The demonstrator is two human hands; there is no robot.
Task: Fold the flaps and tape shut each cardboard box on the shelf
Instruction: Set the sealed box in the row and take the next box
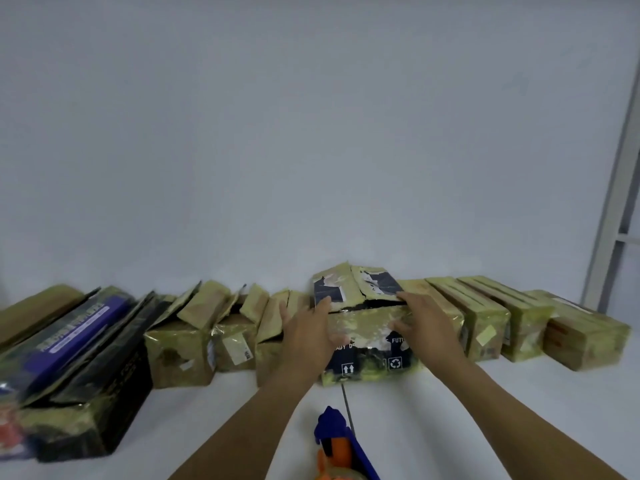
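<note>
A worn cardboard box with dark printed panels (367, 344) stands at the middle of the white shelf (214, 410). Its two rear flaps (356, 284) stick up and a dark gap shows across its top. My left hand (308, 334) lies with straight fingers on the box's left top corner. My right hand (426, 320) lies flat on the front flap at the right. A blue and orange tape dispenser (341, 448) lies on the shelf near me, between my forearms.
Several open boxes with raised flaps (214, 327) stand left of the middle one. Three shut boxes (519, 323) line up to the right. A large dark box with a purple label (72, 368) fills the left. A metal upright (616, 202) rises at far right.
</note>
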